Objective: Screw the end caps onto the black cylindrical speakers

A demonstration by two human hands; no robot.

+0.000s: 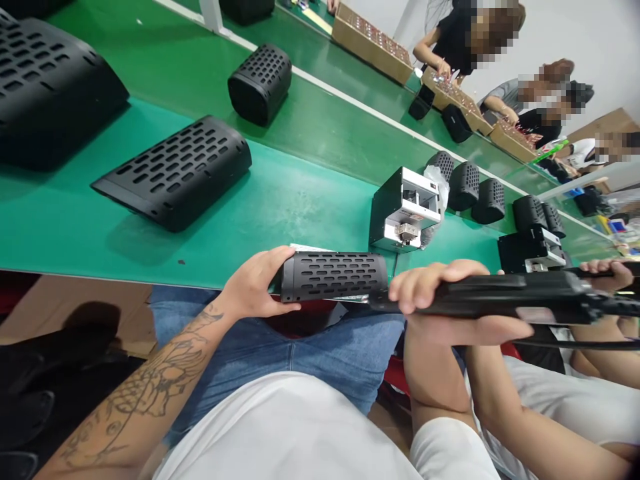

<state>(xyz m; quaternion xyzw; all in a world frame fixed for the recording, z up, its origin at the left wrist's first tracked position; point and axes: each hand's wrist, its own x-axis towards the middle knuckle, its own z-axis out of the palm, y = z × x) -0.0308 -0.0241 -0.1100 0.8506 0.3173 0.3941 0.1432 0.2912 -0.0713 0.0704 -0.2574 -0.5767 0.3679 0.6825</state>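
A black perforated speaker housing lies across the near edge of the green bench, its slotted face up. My left hand grips its left end, thumb and fingers on opposite sides. In my right hand is a black electric screwdriver, held level with its tip pointing left. That tip meets the housing's right end, near its lower corner; whether a screw sits there is too small to tell. A white strip shows partly beneath the housing.
More slotted housings stand on the bench at left and far right. A black-and-white screw feeder stands just beyond my right hand. Close on my right, a co-worker's hand holds another tool. People work behind boxes across the bench.
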